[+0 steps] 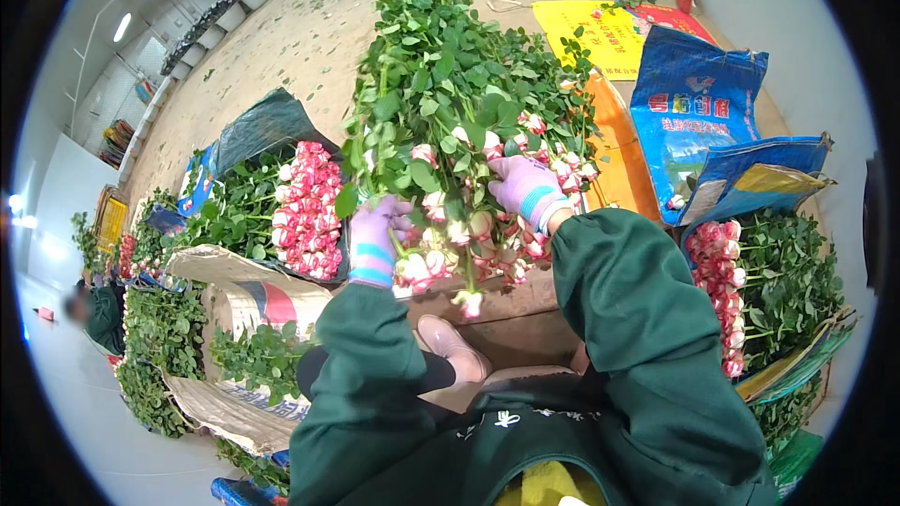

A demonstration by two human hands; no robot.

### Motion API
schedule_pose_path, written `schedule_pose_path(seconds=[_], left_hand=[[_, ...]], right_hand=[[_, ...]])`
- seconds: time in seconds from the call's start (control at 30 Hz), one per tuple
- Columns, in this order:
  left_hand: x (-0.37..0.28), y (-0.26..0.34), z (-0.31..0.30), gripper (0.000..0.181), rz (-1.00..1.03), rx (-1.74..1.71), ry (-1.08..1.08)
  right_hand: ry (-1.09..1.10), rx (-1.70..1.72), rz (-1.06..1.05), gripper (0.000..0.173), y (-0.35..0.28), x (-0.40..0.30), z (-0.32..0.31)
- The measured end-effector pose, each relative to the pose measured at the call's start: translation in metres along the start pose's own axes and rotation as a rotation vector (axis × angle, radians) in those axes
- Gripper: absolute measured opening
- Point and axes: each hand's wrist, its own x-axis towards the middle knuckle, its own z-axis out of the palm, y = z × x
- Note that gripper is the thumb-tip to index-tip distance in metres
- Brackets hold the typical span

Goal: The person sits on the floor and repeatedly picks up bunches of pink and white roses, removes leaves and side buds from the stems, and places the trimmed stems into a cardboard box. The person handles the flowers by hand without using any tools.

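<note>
A large heap of pink-and-white roses (481, 225) lies before me, blooms toward me and leafy stems (436, 63) pointing away. My left hand (378, 228), in a lilac glove with blue cuff stripes, is curled around a green rose stem at the heap's near left side. Several pale blooms hang just below it. My right hand (524, 186), gloved alike, reaches among the blooms on the right side of the heap. Its fingertips are partly lost against the leaves and flowers, so whether they grip a stem is unclear.
Bundled roses (309, 211) lie in a dark wrap at left; another bundle (717, 295) is at right. Blue woven sacks (703, 112) stand at right beside an orange sheet (619, 147). A tan sack (260, 288) lies at left. Another person (105, 316) is at far left.
</note>
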Motion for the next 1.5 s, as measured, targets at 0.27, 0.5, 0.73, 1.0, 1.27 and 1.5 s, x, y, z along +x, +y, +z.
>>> schedule_pose_path(seconds=[0.27,0.5,0.73,1.0,1.27,1.5], left_hand=[[-0.135,0.017,0.013,0.026,-0.011,-0.179,-0.175],[-0.148,-0.006,0.038,0.029,0.079,-0.246,-0.056],[0.015,0.04,0.024,0.018,0.121,-0.467,-0.169],[-0.072,0.038,0.058,0.031,-0.128,-0.405,-0.65],[-0.123,-0.04,0.04,0.031,-0.132,0.03,-0.463],[-0.138,-0.053,0.054,0.029,-0.162,-0.017,-0.585]], right_hand=[[-0.045,-0.036,0.027,0.039,-0.004,-0.007,0.007],[-0.121,0.106,0.01,0.037,-0.005,-0.022,-0.007],[-0.103,0.724,0.032,0.036,-0.028,-0.037,-0.015],[0.118,0.168,0.061,0.034,0.005,-0.034,-0.019],[0.21,0.076,-0.073,0.032,-0.026,-0.039,-0.007],[-0.426,0.632,0.132,0.034,-0.021,-0.061,0.006]])
